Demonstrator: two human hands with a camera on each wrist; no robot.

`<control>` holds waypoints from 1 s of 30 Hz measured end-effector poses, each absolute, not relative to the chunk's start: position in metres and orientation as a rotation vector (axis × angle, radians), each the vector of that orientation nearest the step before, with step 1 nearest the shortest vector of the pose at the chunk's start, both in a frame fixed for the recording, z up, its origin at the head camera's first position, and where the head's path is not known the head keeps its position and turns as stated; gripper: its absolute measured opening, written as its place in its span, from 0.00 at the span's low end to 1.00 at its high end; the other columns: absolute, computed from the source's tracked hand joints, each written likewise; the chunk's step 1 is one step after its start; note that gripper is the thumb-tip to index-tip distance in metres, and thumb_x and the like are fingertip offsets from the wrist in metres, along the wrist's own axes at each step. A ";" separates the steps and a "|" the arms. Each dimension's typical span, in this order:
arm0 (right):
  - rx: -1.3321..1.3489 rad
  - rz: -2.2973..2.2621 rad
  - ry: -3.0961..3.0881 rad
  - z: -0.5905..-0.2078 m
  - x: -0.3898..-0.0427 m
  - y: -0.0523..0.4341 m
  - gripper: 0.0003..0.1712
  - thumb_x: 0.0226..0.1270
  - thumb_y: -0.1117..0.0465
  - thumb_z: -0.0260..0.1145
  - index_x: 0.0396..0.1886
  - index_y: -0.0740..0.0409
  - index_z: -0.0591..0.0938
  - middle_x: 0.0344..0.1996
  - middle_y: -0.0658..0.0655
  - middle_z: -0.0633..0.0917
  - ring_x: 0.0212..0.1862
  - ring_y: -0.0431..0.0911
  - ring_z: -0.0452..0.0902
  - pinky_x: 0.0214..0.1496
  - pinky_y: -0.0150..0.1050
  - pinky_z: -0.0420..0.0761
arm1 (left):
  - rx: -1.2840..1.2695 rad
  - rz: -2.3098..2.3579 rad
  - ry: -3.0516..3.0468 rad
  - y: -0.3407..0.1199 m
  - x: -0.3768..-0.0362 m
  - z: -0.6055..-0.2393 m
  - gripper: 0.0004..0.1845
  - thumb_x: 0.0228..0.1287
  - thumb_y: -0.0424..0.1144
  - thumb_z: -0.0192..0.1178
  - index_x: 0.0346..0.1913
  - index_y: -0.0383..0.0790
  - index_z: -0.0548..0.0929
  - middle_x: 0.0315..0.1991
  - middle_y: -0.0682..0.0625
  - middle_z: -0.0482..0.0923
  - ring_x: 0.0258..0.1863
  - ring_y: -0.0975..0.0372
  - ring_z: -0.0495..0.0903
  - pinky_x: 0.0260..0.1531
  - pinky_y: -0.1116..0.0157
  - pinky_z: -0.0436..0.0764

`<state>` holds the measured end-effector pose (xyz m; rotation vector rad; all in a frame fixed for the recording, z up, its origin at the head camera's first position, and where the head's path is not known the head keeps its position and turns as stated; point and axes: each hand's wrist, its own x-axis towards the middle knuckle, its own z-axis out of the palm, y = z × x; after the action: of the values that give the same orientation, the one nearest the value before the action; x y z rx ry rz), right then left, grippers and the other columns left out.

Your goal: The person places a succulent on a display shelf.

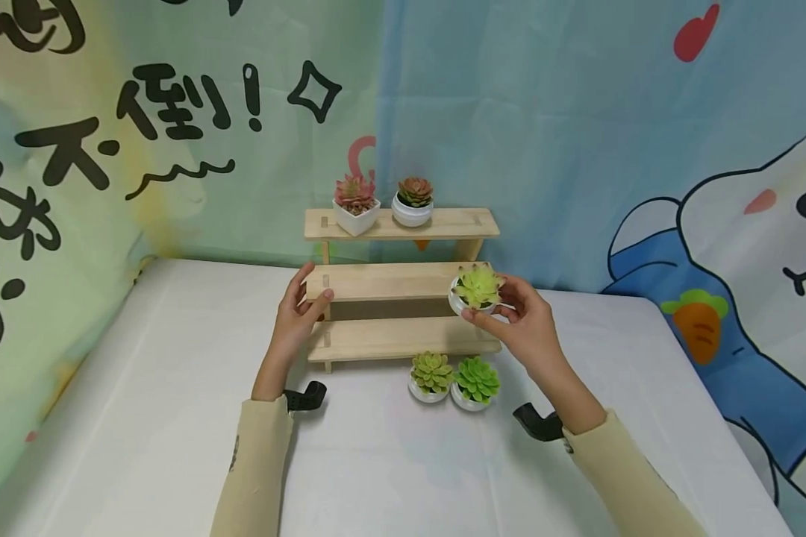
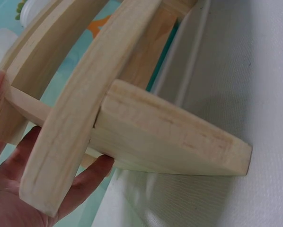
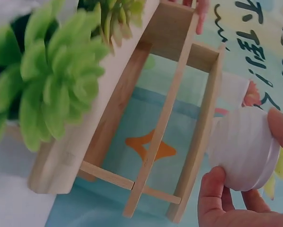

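A three-tier wooden shelf stand [image 1: 383, 282] is on the white table. My left hand [image 1: 294, 317] grips the left end of its middle tier; in the left wrist view, fingers [image 2: 92, 182] reach under the wood. At the tier's right end, my right hand [image 1: 529, 328] holds a yellow-green potted succulent [image 1: 478, 285] by its white pot [image 3: 245, 149]. Whether that pot touches the tier, I cannot tell. On the top tier are a pink succulent [image 1: 355, 205] in an angular white pot and a reddish-green succulent [image 1: 413, 201] in a round one.
In front of the bottom tier, two more potted succulents, one yellowish green [image 1: 431, 377] and one bright green [image 1: 475, 383], stand side by side on the white tablecloth [image 1: 389, 462]. A printed cloth backdrop [image 1: 551, 134] hangs behind the stand.
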<state>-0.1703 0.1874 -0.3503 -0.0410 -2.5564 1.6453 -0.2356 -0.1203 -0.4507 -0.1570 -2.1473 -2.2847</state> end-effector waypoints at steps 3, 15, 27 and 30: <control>0.002 1.609 -2.568 -0.348 -0.180 0.188 0.40 0.61 0.61 0.73 0.70 0.62 0.66 0.56 0.63 0.75 0.49 0.38 0.72 0.49 0.23 0.74 | -0.157 -2.287 -2.142 -0.120 -0.236 -0.452 0.35 0.72 0.38 0.57 0.77 0.47 0.56 0.75 0.41 0.52 0.54 0.54 0.73 0.44 0.72 0.76; -0.066 1.632 -2.486 -0.327 -0.232 0.192 0.38 0.62 0.57 0.72 0.69 0.61 0.67 0.47 0.47 0.72 0.44 0.38 0.71 0.48 0.29 0.73 | -0.169 -2.292 -2.118 -0.121 -0.236 -0.451 0.35 0.72 0.38 0.58 0.77 0.47 0.56 0.72 0.39 0.59 0.52 0.52 0.75 0.41 0.71 0.76; -0.190 1.628 -2.508 -0.319 -0.280 0.182 0.40 0.62 0.50 0.72 0.69 0.56 0.67 0.61 0.59 0.71 0.55 0.47 0.67 0.57 0.44 0.72 | -0.191 -2.278 -2.127 -0.122 -0.237 -0.455 0.34 0.72 0.37 0.58 0.76 0.47 0.56 0.70 0.40 0.61 0.50 0.50 0.75 0.40 0.71 0.76; -0.170 1.636 -2.506 -0.320 -0.288 0.178 0.39 0.63 0.51 0.71 0.69 0.57 0.67 0.60 0.58 0.70 0.54 0.46 0.67 0.56 0.43 0.72 | -0.187 -2.274 -2.123 -0.121 -0.238 -0.455 0.34 0.71 0.37 0.58 0.76 0.47 0.57 0.70 0.41 0.62 0.49 0.53 0.76 0.40 0.71 0.76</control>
<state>-0.2877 0.1782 -0.3196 -0.1696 -2.5058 1.6356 -0.2377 -0.1215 -0.4548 -0.1871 -2.1228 -2.2735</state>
